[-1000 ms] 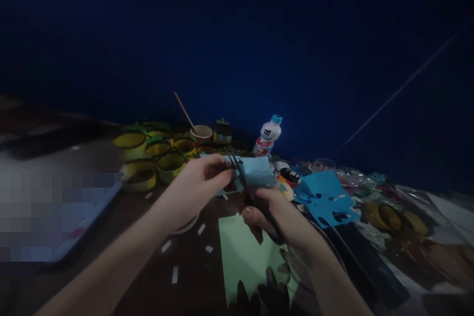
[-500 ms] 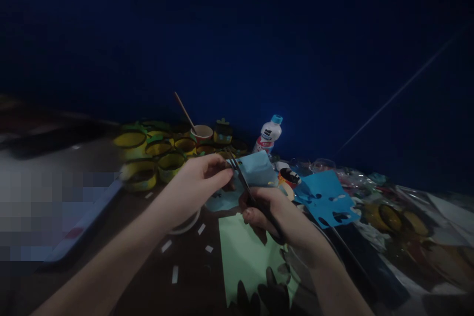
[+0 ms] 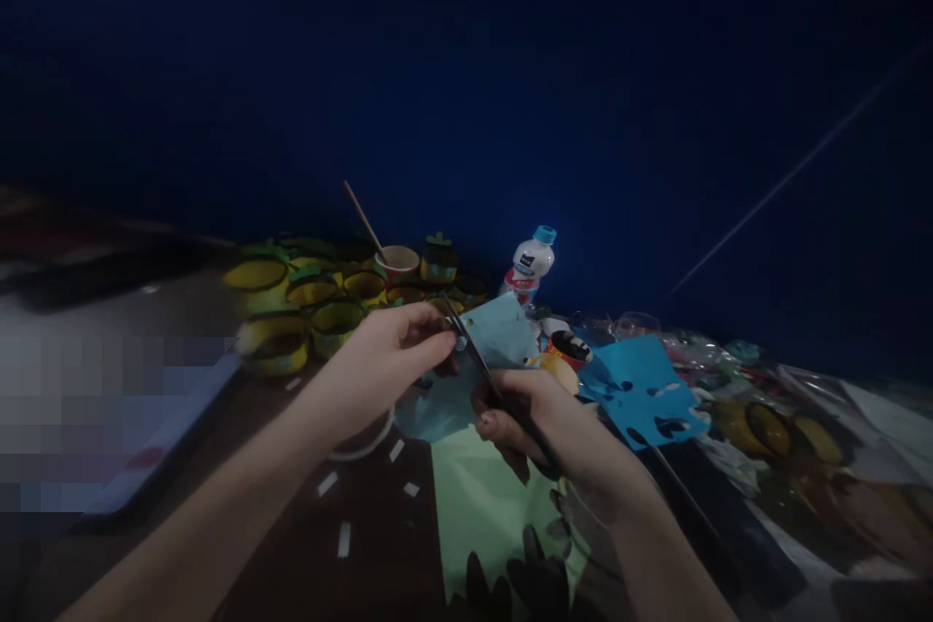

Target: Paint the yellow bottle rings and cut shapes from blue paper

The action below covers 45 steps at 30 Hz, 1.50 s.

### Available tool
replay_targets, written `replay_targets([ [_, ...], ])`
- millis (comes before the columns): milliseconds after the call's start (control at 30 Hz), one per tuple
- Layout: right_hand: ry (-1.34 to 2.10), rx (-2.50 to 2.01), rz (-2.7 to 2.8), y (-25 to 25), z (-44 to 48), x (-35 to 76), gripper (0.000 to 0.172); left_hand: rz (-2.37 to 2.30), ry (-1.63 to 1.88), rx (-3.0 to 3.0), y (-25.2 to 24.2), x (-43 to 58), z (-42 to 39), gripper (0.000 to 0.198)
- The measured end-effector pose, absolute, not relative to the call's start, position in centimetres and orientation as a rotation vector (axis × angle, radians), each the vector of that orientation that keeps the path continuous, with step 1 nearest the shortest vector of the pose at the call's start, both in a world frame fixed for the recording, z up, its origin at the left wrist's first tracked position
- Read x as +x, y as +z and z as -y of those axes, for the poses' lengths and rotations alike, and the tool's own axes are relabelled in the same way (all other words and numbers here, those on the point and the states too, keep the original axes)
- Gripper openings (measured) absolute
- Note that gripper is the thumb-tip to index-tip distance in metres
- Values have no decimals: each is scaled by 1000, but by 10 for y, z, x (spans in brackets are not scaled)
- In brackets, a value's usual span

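My left hand [image 3: 397, 350] pinches a light blue sheet of paper [image 3: 500, 330] near its left part, thumb against fingers. A pair of scissors [image 3: 481, 364] is in my right hand [image 3: 535, 418], fingers wrapped round the dark handles. The blades point up and left, reaching the paper beside my left fingertips, and look almost closed. A small pale piece shows at my left thumb tip. Beneath my right hand lies a light green sheet [image 3: 473, 505] with cut-out holes along its lower and right side.
Several yellow rings [image 3: 273, 345] stand at the back left, near a cup [image 3: 398, 260] with a stick in it. A bottle [image 3: 534, 258] with a blue cap stands behind. At right lie a cut blue sheet [image 3: 641, 384] and clear plastic. White paper strips [image 3: 344, 539] dot the dark table.
The light blue paper has shifted and tilted slightly downward. The scissor blades have come closer together. Both hands stay nearly in place.
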State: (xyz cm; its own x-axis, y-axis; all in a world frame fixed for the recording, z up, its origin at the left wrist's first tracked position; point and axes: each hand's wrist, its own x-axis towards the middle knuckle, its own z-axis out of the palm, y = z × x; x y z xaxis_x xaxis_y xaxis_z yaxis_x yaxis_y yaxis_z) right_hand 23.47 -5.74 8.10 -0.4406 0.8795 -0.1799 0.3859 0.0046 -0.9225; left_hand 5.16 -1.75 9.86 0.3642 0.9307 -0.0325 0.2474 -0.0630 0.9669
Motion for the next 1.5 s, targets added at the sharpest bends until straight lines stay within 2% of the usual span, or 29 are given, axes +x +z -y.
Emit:
replay_targets([
  [533, 1390, -1356, 1806, 72, 57, 232, 29, -1089, 741, 1573, 96, 49, 12, 14],
  [800, 1429, -1418, 1776, 86, 57, 240, 23, -1106, 713, 1720, 97, 38, 0, 14],
  [900, 1420, -1455, 1798, 83, 56, 244, 26, -1198, 523, 1964, 90, 22, -14, 18],
  [967, 1409, -1471, 1808, 81, 55, 247, 27, -1346, 275, 2179, 82, 11, -23, 21],
  [1167, 1361, -1471, 1820, 78, 56, 251, 30, -1542, -203, 2205, 50, 5, -35, 14],
  [1267, 1363, -1455, 1831, 78, 56, 253, 29, -1520, -307, 2171, 39, 15, -34, 9],
  [1500, 1327, -1439, 1867, 76, 55, 255, 26, -1559, -362, 2276, 27, 24, -31, 10],
])
